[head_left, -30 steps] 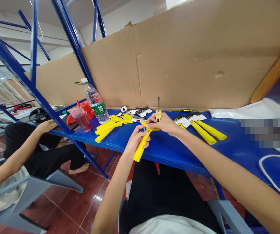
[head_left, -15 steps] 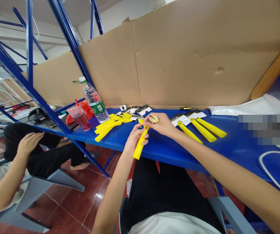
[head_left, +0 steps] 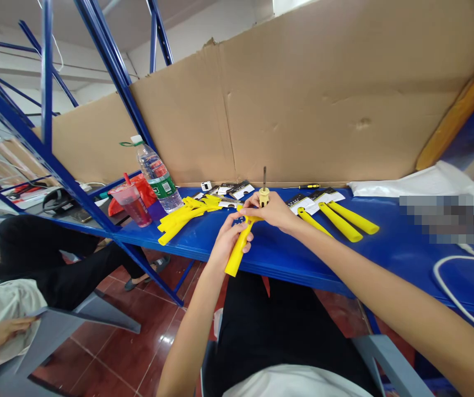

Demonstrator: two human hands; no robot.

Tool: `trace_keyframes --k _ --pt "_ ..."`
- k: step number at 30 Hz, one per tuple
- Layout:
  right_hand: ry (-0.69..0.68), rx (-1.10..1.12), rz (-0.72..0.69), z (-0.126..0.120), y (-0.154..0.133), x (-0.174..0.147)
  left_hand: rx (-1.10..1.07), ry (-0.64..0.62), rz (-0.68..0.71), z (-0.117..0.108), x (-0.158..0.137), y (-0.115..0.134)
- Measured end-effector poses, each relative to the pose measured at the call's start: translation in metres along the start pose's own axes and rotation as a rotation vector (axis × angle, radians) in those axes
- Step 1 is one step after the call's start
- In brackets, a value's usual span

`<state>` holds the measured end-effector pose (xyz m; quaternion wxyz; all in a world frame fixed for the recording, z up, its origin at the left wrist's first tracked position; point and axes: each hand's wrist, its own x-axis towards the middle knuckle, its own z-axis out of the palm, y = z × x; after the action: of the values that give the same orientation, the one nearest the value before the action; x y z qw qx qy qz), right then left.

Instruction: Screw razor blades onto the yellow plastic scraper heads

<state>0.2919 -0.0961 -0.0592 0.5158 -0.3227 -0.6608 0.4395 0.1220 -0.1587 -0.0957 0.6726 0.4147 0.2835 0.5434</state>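
My left hand [head_left: 231, 237] is wrapped round a yellow plastic handle [head_left: 237, 256], whose wider end slants down toward my lap. Against the handle's upper end, my right hand [head_left: 270, 210] pinches with thumb and fingertips. Tucked in that same hand is a screwdriver [head_left: 264, 197] with a pale yellow grip, its metal shaft pointing up. A small dark patterned piece shows by the left fingers; I cannot tell whether it is attached. Left of my hands lies a pile of yellow handles [head_left: 179, 219]. More yellow handles [head_left: 341, 221] with printed cards lie on the right.
The blue table [head_left: 394, 248] stands against a cardboard wall [head_left: 295, 99]. A water bottle [head_left: 160, 179] and a red drink cup [head_left: 133, 205] stand at left. A small screwdriver [head_left: 309, 186] lies at the back. At right are white plastic [head_left: 389, 186] and a white cable [head_left: 437, 270]. A co-worker sits at left.
The screwdriver in my right hand has turned so its shaft now points up. My left hand keeps hold of the yellow handle. The co-worker's hand has moved from the knee to the lap.
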Motion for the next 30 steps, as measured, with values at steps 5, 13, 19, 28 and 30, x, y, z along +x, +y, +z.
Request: trace_keyframes --k 5,13,19,28,30 --pt "-0.021 0.035 0.049 -0.004 -0.003 0.0 -0.019 0.003 -0.036 0.004 -0.002 0.005" --pt "-0.102 0.002 0.063 -0.013 -0.011 0.002 -0.09 -0.017 -0.073 0.001 -0.001 0.009" --pt "-0.103 -0.036 0.036 -0.012 -0.01 0.002 -0.056 -0.01 -0.036 0.0 0.0 0.006" --pt "-0.069 -0.075 -0.005 -0.012 -0.002 0.004 -0.026 -0.02 -0.013 -0.003 0.001 0.002" --pt "-0.06 -0.091 -0.025 -0.012 0.001 0.005 -0.02 -0.023 -0.008 -0.004 0.002 0.0"
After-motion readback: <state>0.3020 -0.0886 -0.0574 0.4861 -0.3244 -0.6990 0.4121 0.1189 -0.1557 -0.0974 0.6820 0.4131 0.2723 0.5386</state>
